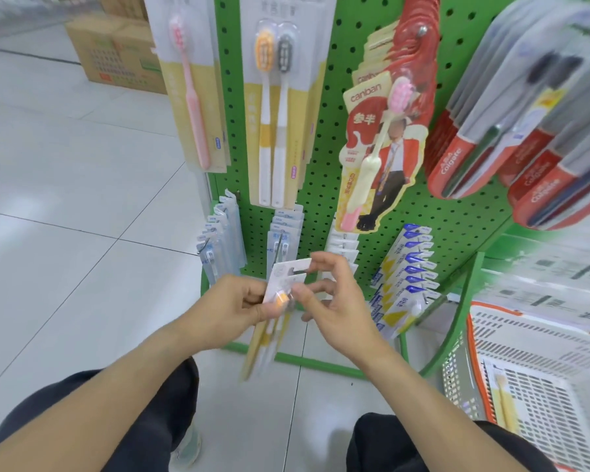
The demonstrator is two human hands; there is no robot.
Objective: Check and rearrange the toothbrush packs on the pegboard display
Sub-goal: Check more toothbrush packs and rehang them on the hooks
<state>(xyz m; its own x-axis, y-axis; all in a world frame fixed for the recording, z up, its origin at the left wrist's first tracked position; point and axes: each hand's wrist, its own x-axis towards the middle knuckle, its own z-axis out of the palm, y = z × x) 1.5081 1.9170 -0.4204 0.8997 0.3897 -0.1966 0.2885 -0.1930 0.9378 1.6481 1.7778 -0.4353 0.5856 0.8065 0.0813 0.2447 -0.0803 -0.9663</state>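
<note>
Before green pegboard, left hand and right hand pinch one toothbrush pack.

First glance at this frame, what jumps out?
The green pegboard fills the centre, hung with toothbrush packs, most loudly a red pack with a pink-headed brush at upper centre-right. Low in the middle, the left hand and right hand both hold a toothbrush pack by its top, its lower end blurred. A white basket with an orange rim sits at lower right.
</note>
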